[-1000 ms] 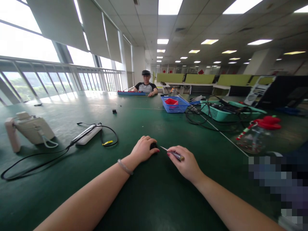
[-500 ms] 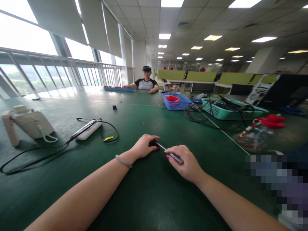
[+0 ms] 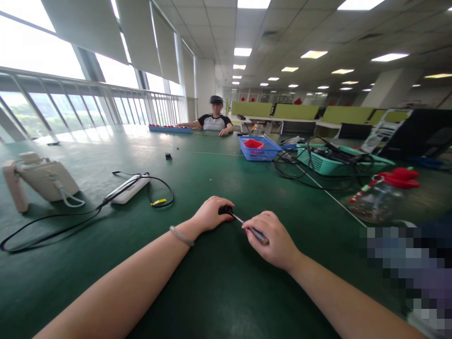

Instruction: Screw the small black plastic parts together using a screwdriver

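Observation:
My left hand (image 3: 212,213), with a bracelet at its wrist, is closed around a small black part (image 3: 224,210) on the green table (image 3: 208,292). The fingers cover much of the part, so its kind does not show. In my right hand (image 3: 269,237) is a screwdriver (image 3: 259,235), its handle gripped between thumb and fingers. The thin metal shaft slants up and left, and its tip meets the black part beside my left fingertips. Whether the tip sits in a screw I cannot tell.
Left of my hands lie a white power strip (image 3: 130,189) with a black cable and a beige bottle (image 3: 47,176). A small black block (image 3: 168,156) lies ahead. Blue basket (image 3: 259,153), green basket (image 3: 318,162) and red-lidded jar (image 3: 379,202) stand on the right. A person (image 3: 214,122) sits opposite.
My hands stay almost in place, the screwdriver still against the black part, with slight shifts in my right fingers. Across the table, the blue tray by the seated person has slid a little left.

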A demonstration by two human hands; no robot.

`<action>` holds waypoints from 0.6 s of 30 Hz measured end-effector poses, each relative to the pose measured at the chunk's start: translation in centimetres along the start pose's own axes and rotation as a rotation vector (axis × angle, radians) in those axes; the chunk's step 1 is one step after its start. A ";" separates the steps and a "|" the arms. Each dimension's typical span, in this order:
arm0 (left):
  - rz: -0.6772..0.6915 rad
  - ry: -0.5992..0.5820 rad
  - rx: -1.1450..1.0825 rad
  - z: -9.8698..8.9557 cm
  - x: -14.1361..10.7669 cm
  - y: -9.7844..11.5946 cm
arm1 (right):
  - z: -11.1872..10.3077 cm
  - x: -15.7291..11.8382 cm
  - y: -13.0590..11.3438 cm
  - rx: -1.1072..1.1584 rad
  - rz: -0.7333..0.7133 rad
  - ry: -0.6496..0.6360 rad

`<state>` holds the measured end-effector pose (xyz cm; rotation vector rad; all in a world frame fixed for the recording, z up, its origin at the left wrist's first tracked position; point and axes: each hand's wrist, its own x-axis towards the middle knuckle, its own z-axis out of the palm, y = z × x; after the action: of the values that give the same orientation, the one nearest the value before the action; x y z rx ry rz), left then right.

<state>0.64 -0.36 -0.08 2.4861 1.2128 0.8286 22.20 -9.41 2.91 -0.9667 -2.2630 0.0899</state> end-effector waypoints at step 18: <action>-0.052 0.005 0.056 0.2 -0.1 0.2 | -0.1 0.0 -0.4 -0.063 0.012 -0.009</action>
<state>0.84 -0.61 -0.19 2.4859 1.3148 0.7990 22.06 -9.70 3.13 -1.0141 -2.2809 0.0287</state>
